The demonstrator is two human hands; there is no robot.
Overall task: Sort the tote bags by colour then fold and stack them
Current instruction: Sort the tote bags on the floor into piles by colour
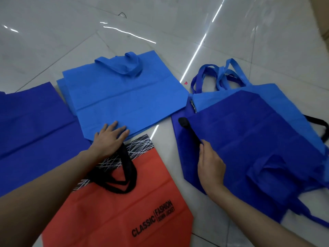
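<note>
A light blue tote bag (pixel 124 97) lies flat on the floor at centre. My left hand (pixel 108 138) rests flat on its near edge, fingers straight. A dark blue tote (pixel 33 129) lies at the left. Nearest me is an orange tote (pixel 124 211) with black handles and "CLASSIC FASHION" print. At the right a mixed pile holds a dark blue tote (pixel 258 139) on top, a light blue one (pixel 277 97) beneath, and black handles sticking out. My right hand (pixel 210 166) grips the left edge of the top dark blue tote.
The bags lie on glossy white floor tiles (pixel 178 24) with bright light reflections. A small black loop (pixel 122 14) lies far back. A tan surface edge (pixel 323 18) shows at the top right corner.
</note>
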